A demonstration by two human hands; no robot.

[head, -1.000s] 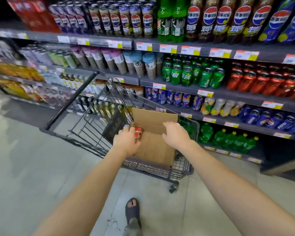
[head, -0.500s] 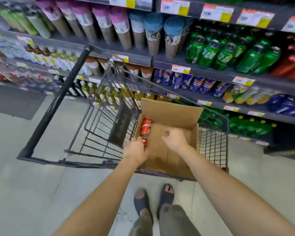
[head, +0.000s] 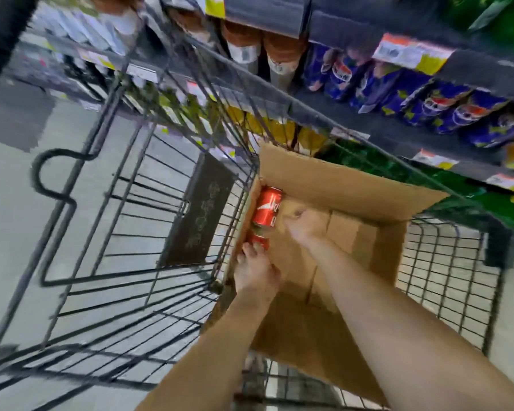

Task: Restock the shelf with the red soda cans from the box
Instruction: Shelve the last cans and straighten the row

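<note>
An open cardboard box (head: 339, 185) sits in the right part of a black wire shopping cart (head: 149, 221). Two red soda cans lie end to end against the box's left wall. My left hand (head: 257, 271) reaches in and its fingers wrap over the near red soda can (head: 259, 241), which is mostly hidden under them. The far red soda can (head: 267, 206) lies free. My right hand (head: 304, 228) is inside the box just right of that can, fingers loosely curled and holding nothing. The picture is blurred.
Store shelves (head: 353, 120) rise right behind the cart, with blue cans (head: 445, 105), brown cups (head: 244, 43), green bottles (head: 377, 164) lower down and price tags (head: 410, 54). The folded child seat panel (head: 201, 209) stands left of the box. Grey floor (head: 9, 209) lies left.
The view has dropped and closed in on the box. Both hands have gone deeper in: the left onto the near can, the right up beside the far can.
</note>
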